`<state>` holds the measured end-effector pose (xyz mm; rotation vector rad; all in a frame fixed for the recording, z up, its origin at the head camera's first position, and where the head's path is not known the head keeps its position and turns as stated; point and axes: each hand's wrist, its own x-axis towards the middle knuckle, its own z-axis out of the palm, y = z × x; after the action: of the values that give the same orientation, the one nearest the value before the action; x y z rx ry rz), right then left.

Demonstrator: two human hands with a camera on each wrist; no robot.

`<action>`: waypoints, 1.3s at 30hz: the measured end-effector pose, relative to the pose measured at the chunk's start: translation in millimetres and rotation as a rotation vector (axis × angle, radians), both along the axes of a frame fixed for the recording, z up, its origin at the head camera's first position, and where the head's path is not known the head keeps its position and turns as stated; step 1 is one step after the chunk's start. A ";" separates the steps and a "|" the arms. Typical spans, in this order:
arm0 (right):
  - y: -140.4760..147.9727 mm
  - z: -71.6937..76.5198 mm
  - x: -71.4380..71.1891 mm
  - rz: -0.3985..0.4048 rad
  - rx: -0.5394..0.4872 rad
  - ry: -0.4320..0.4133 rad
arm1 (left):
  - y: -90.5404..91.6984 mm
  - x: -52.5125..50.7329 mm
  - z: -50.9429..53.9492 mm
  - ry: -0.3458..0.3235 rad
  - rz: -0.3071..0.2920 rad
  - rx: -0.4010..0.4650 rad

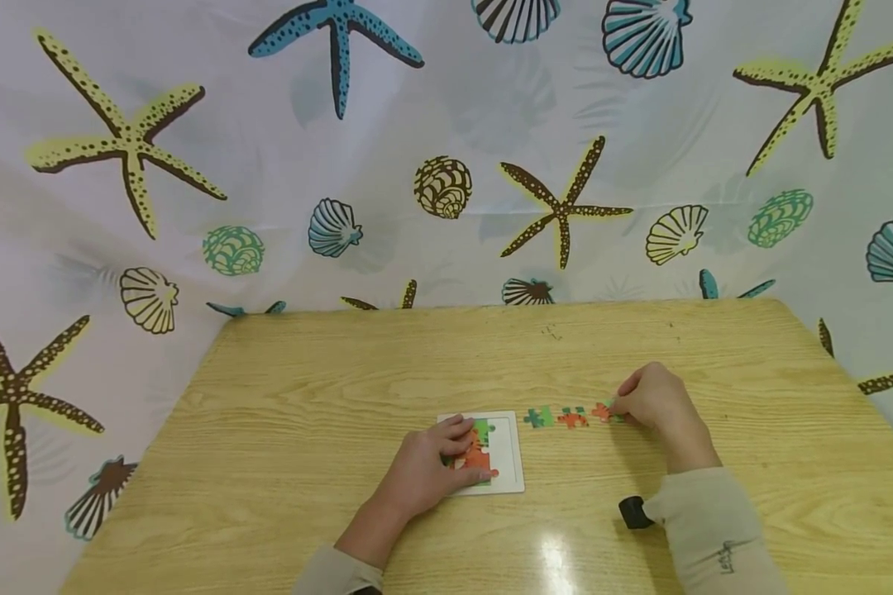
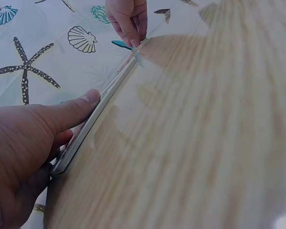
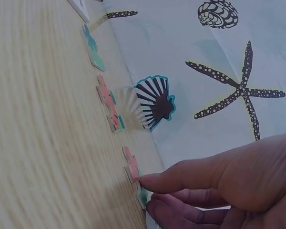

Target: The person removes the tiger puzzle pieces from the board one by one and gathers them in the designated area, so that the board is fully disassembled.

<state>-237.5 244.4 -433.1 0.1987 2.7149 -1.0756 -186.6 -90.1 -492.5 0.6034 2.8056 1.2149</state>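
Note:
My left hand (image 1: 427, 467) rests on the white puzzle tray (image 1: 508, 463), its fingers and thumb lying over the joined orange and green pieces (image 1: 479, 454) at the tray's left side. The left wrist view has the thumb along the tray's near edge. To the right of the tray, my right hand (image 1: 658, 401) pinches an orange and green puzzle piece (image 3: 132, 164) at table level, with its right part hidden by the fingers. Between the tray and that hand lie a green puzzle piece (image 1: 539, 416) and an orange one with green corners (image 1: 573, 417).
The wooden table (image 1: 305, 372) extends around the tray on all sides. A white curtain (image 1: 417, 264) printed with starfish and shells hangs behind it and at both sides. Something black (image 1: 635, 512) sticks out by the right sleeve.

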 end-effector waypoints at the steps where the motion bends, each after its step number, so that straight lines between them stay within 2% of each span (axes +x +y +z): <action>1: 0.0 0.3 0.2 -0.002 0.006 0.004 | -0.1 -0.2 0.2 0.001 0.000 0.002; 10: 1.4 4.5 1.2 0.005 0.007 -0.017 | -1.2 0.3 3.3 -0.011 0.006 0.022; 17: -3.8 12.3 1.5 0.020 -0.088 -0.019 | -0.9 -0.7 2.6 -0.018 0.006 0.013; 22: -10.1 13.9 3.0 0.066 -0.197 -0.036 | -1.9 -0.6 0.2 -0.030 0.008 0.021; 29: -15.3 7.9 0.9 0.194 -0.246 0.041 | -3.1 -0.6 -0.6 0.023 0.011 0.021; 39: -19.5 1.3 -1.5 0.237 -0.343 0.048 | -4.7 -2.7 -4.0 0.014 0.007 0.056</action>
<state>-239.0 224.9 -431.8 -0.2008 2.4611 -1.4564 -189.3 -94.9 -496.5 0.6087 2.7961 1.2994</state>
